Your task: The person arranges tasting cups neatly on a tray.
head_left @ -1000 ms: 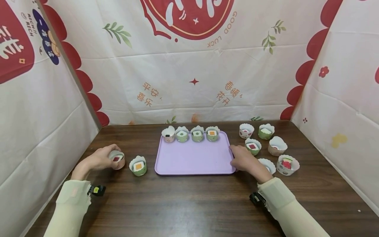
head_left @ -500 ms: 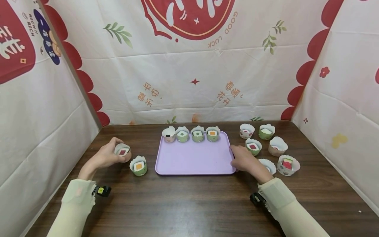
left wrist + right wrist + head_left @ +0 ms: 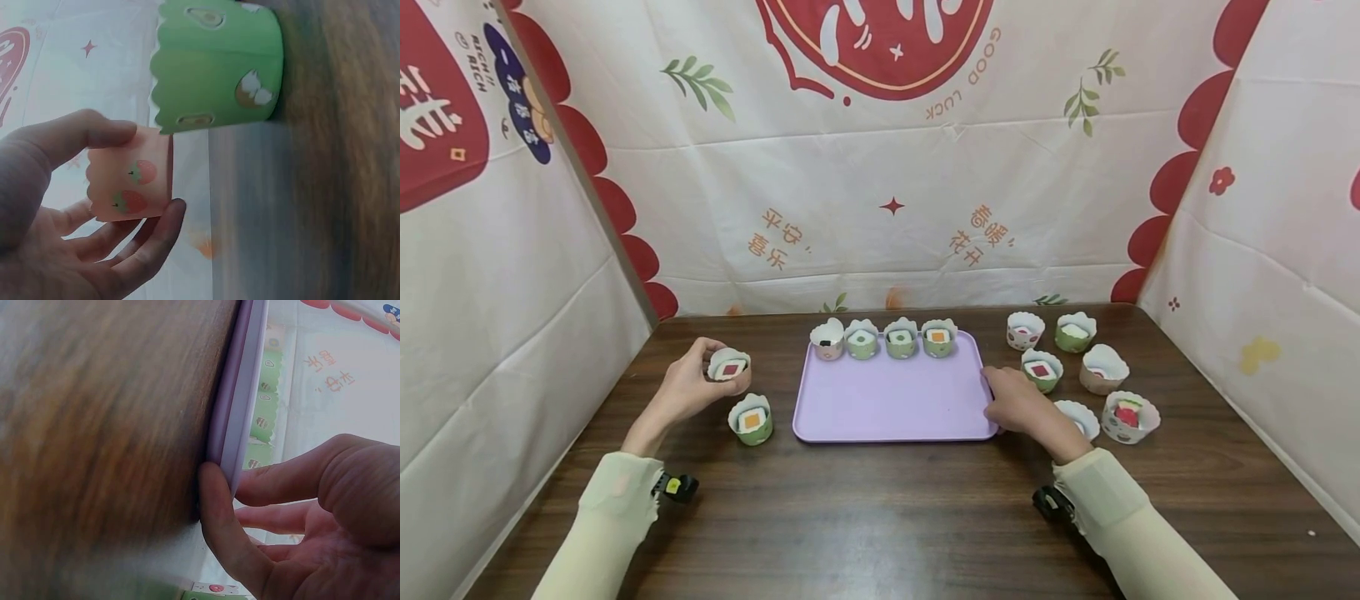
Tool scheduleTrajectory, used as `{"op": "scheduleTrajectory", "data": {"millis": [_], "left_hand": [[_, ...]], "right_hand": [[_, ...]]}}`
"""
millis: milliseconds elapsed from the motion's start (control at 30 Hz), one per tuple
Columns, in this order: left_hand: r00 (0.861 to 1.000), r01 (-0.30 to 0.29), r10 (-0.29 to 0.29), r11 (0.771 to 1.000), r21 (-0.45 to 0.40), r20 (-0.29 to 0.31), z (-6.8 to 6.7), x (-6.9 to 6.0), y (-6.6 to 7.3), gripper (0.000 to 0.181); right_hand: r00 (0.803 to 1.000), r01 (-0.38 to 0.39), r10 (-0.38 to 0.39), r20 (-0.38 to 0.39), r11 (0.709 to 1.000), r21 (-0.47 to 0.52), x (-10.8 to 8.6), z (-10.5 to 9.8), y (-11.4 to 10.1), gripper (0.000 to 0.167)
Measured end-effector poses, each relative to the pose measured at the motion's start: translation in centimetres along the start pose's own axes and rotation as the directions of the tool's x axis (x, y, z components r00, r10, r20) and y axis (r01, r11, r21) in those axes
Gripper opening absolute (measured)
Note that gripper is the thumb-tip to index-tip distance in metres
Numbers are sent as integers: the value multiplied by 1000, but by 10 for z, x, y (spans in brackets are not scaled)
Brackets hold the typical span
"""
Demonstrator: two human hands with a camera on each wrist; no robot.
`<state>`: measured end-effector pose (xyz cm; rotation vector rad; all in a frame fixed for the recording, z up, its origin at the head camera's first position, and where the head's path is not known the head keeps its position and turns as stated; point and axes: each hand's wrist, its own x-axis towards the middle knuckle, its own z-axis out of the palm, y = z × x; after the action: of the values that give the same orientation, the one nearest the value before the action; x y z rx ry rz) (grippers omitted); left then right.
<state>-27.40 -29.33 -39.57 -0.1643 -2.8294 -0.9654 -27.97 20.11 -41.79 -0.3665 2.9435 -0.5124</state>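
My left hand (image 3: 688, 379) grips a pink paper baking cup (image 3: 140, 181) printed with strawberries, thumb on one side and fingers on the other. Inside this cup lies a white piece with a dark red square (image 3: 730, 369). Just in front of it, a green baking cup (image 3: 751, 421) holding a white piece with an orange square stands on the table. My right hand (image 3: 1018, 404) pinches the right edge of a lilac tray (image 3: 240, 406) between thumb and finger. Along the tray's back edge stand a pink cup (image 3: 828, 350) and three green cups (image 3: 900, 346), all filled.
Several more baking cups are grouped right of the tray, among them a green cup (image 3: 1042, 382) near my right hand and a larger white one (image 3: 1127, 421). My right forearm partly hides a white cup (image 3: 1081, 417). A printed cloth (image 3: 887, 250) hangs behind the brown table (image 3: 880, 525).
My left hand has carried the pink cup rightward and farther back, from left of the green cup to just behind it. My right hand and the tray have stayed put.
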Motion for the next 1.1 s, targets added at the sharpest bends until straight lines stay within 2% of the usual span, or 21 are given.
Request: {"op": "scheduleTrajectory", "data": {"millis": [167,267,600,800,1100], "left_hand": [[999,-16,16,1000,-5,-47,4,3,5,71],[999,-17,16,1000,-14,-52,7,5,9,71],[1000,-27,26,999,-43,-10,25,14,27,69],[999,-51,52,996,-68,17,35,19,37,64],[996,-75,77,996,-52,33,50,28,53,63]], "right_hand": [[1000,3,-3,3,1000,6,0,-3,0,65],[1000,7,-7,6,1000,4,0,-3,0,65],[1000,2,-2,4,1000,-2,0,-1,0,65],[999,35,-36,-12,999,-29,-2,0,2,65],[1000,29,-29,-9,999,-19,-1,-1,0,65]]}}
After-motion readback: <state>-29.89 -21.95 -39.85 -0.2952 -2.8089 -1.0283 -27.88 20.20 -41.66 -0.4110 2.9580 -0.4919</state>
